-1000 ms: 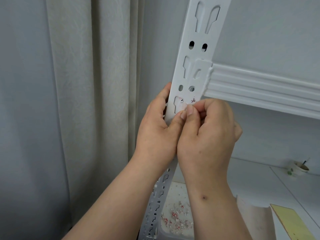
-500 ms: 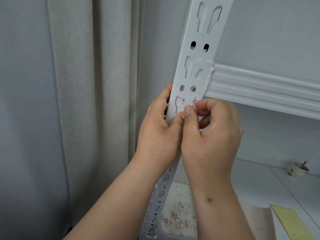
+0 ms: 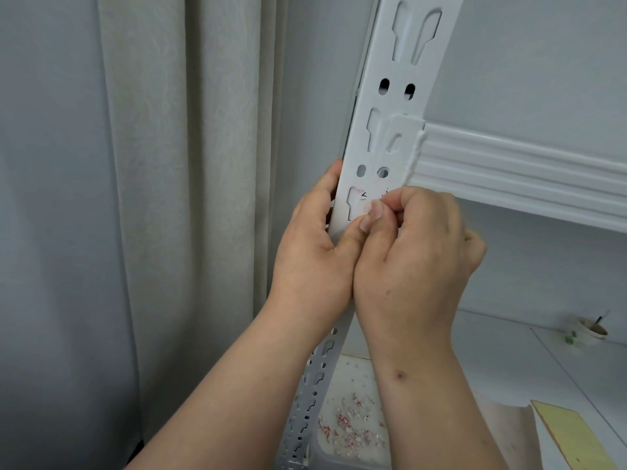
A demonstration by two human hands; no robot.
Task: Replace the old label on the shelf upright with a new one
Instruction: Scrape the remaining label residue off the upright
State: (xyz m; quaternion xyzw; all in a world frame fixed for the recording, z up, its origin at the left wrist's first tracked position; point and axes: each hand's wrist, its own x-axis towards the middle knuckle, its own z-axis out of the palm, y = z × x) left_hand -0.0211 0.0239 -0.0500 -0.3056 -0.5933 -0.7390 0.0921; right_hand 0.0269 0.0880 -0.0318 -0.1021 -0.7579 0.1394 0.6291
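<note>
A white slotted shelf upright [image 3: 393, 106] runs from top right down to the lower middle. Remnants of the old label [image 3: 360, 197], white with red and black marks, cling to it below two oval holes. My left hand [image 3: 315, 252] grips the upright from its left edge, with the thumb lying on the front face. My right hand [image 3: 414, 252] has its fingers curled and its thumb and forefinger pinched at the label remnant, covering its right part.
A white ribbed shelf beam [image 3: 515, 174] joins the upright on the right. Below stands a white tray [image 3: 353, 432] holding several torn label scraps. A paper cup [image 3: 590, 334] sits at far right, a yellow sheet [image 3: 570, 435] at bottom right. Curtains [image 3: 190, 198] hang on the left.
My right thumb and forefinger have shifted slightly up and right on the label remnant, picking at it. My left hand stays on the upright.
</note>
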